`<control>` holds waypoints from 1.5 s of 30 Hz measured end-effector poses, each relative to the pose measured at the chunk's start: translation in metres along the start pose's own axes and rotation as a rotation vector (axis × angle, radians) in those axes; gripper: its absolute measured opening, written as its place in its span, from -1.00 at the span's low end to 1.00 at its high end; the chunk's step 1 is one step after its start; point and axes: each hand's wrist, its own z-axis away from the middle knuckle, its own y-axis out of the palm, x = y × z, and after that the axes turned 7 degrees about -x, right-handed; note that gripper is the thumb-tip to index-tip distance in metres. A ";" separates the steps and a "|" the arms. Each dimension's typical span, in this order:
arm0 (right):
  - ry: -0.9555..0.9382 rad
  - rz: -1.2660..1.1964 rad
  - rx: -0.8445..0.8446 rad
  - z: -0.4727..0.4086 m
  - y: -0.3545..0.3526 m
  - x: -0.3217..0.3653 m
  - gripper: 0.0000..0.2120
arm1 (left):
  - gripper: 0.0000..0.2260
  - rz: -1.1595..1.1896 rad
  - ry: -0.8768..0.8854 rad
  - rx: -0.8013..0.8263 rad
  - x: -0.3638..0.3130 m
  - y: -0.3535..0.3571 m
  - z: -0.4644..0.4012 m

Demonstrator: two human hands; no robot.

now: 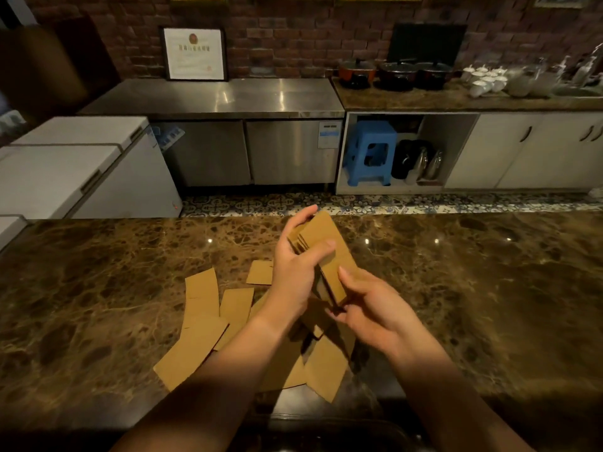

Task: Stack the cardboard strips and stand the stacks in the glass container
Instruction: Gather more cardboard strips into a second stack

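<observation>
A stack of brown cardboard strips point(328, 247) is held above the marble counter point(114, 275), tilted away from me. My left hand point(295, 272) grips its far part, fingers round the left edge and thumb across the top. My right hand point(375, 309) holds the stack's near end, thumb along its right side. Several loose cardboard strips point(202, 318) lie fanned out on the counter below and left of my hands, partly hidden by my forearms. No glass container shows on this counter.
The counter's far edge runs just beyond my hands, with a tiled floor past it. White chest freezers point(81, 171) stand at the left. A steel worktop point(215, 96), pots point(396, 73) and white cups point(486, 79) line the back wall.
</observation>
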 end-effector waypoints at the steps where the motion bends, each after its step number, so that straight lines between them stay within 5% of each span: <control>1: -0.135 0.070 -0.068 -0.002 -0.011 0.006 -0.67 | -0.51 -0.045 -0.014 0.017 0.004 0.003 -0.004; 5: -0.828 0.907 -0.413 -0.009 -0.066 0.025 -0.62 | -0.34 -0.086 -0.297 0.081 0.026 0.031 -0.020; 9: -1.030 1.145 -0.468 -0.026 -0.107 0.017 -0.54 | -0.78 -0.176 -0.467 0.027 0.066 0.074 -0.017; 12: -0.908 0.990 -0.491 -0.039 -0.129 0.006 -0.54 | -0.82 -0.247 -0.394 -0.063 0.097 0.088 -0.012; 16: -0.649 0.556 -0.458 -0.047 -0.135 -0.009 -0.79 | -0.81 -0.303 -0.373 -0.031 0.119 0.080 -0.004; 21: -0.861 0.501 -0.680 -0.057 -0.127 -0.008 -0.93 | -0.89 -0.318 -0.240 0.019 0.124 0.072 -0.003; 25: -0.824 0.281 -0.673 -0.067 -0.123 -0.003 -0.74 | -0.78 -0.219 -0.289 0.033 0.125 0.078 -0.008; 29: -0.774 0.098 -0.636 -0.071 -0.119 0.001 -0.78 | -0.77 -0.144 -0.299 -0.007 0.124 0.080 -0.007; 45: -0.780 0.172 -0.584 -0.071 -0.128 -0.003 -0.74 | -0.77 -0.178 -0.301 0.000 0.126 0.078 -0.010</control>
